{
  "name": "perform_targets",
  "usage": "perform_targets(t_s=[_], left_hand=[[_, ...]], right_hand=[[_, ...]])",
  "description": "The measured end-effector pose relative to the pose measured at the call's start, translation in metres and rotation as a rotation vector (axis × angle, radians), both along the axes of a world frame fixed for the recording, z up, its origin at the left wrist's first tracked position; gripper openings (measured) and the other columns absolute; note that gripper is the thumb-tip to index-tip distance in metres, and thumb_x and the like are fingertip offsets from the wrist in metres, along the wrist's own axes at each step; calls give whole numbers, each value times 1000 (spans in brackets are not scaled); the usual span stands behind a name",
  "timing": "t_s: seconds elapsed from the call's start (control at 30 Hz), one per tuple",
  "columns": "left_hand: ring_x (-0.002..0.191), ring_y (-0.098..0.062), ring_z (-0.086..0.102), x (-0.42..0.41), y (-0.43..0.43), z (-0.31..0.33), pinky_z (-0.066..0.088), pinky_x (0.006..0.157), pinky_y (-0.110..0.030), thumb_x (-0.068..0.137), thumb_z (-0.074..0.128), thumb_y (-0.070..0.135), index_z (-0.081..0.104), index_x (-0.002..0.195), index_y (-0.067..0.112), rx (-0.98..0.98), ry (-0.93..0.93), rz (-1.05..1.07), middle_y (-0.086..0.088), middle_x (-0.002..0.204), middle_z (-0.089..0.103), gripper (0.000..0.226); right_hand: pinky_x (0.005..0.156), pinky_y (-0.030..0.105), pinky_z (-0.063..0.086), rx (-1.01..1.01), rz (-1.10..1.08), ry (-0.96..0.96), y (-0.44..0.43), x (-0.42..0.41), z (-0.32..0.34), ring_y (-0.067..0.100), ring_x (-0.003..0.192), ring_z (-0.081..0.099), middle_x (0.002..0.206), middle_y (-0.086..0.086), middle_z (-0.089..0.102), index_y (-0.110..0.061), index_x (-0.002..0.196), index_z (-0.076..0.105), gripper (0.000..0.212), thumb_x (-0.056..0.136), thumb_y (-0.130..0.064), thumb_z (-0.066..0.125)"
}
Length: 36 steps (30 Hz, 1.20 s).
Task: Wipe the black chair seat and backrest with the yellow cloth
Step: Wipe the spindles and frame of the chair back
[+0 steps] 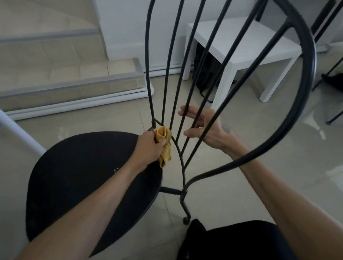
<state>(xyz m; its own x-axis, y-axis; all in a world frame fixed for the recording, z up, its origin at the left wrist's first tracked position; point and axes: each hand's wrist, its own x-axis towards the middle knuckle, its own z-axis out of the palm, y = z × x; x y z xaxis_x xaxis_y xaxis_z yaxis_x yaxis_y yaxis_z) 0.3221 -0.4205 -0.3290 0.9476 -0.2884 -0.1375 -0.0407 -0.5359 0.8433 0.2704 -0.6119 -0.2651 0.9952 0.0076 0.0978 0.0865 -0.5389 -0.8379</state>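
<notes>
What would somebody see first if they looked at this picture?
The tall black backrest, a big loop with thin bars, fills the middle and top right. Low down at its bars, the left hand grips a bright yellow cloth, at the back edge of the round black seat. The right hand is open beside the bars.

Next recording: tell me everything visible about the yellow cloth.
The yellow cloth is a small mustard-coloured fabric rag, soft and crumpled. The left hand holds it in a closed grip, with the bunched top poking out past the fingers and a tail hanging below. It sits against the lowest part of the black backrest rods, just above the rear edge of the seat.
</notes>
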Motion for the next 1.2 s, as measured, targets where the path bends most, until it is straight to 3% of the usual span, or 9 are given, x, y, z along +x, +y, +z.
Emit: perform_targets(t_s=[0.1,0.17,0.3,0.5,0.63,0.77,0.9,1.03,1.2], left_hand=[[80,-12,71,-12,-6,5,60,76,-29,96,62,15,70,93,6,-8,-72,-91,-4,85,72,13],[74,-14,70,-12,-12,-1,61,74,-37,93,62,9,68,93,7,103,-144,-213,-3,79,70,7],[78,-11,66,-5,-16,-7,56,76,-30,93,63,12,59,125,24,274,-262,-319,10,82,60,34],[70,-14,62,-30,-26,-9,53,68,-29,94,55,3,56,83,18,126,-136,-182,0,75,61,19],[86,-13,68,-31,-9,1,56,77,-27,99,55,16,67,96,12,-10,111,-53,-3,91,71,13],[78,-6,68,-44,1,10,50,64,-13,98,59,19,70,92,13,-11,-18,15,1,85,71,13],[74,-4,67,-62,-13,-5,60,77,-27,94,64,14,70,97,16,91,-155,-189,8,77,67,7],[72,0,59,-43,-9,-1,55,78,-25,95,62,18,59,127,29,249,-216,-415,14,75,57,34],[77,-5,60,-58,-23,-1,53,80,-27,93,60,7,60,113,25,194,-145,-289,11,81,57,27]], right_hand=[[80,49,60,6,-3,1,-1,-1,0,30,108,66,134,-6,60,-20,142,48,78,71,-31,76],[80,48,61,14,2,3,0,-2,1,27,107,67,134,-4,60,-17,143,47,85,66,-40,74],[79,47,61,0,31,-2,-2,1,2,25,102,69,137,-3,58,-16,145,45,82,70,-32,75],[86,46,59,20,16,20,-2,-3,1,21,104,68,137,1,58,-11,144,45,74,77,-11,77],[87,46,59,14,10,34,-2,-1,2,20,106,67,138,0,59,-12,145,45,72,80,-4,76],[92,46,57,15,1,49,-2,0,0,16,107,66,139,-2,58,-16,145,45,73,80,-4,76],[92,47,57,31,-7,75,0,0,0,14,102,65,139,-4,57,-18,145,44,73,81,-3,75],[90,46,58,16,17,53,-2,-1,5,24,110,66,139,0,58,-14,144,46,71,80,-4,76],[85,45,59,-2,-5,52,0,-4,5,23,106,66,137,-4,58,-18,144,46,71,80,-7,77]])
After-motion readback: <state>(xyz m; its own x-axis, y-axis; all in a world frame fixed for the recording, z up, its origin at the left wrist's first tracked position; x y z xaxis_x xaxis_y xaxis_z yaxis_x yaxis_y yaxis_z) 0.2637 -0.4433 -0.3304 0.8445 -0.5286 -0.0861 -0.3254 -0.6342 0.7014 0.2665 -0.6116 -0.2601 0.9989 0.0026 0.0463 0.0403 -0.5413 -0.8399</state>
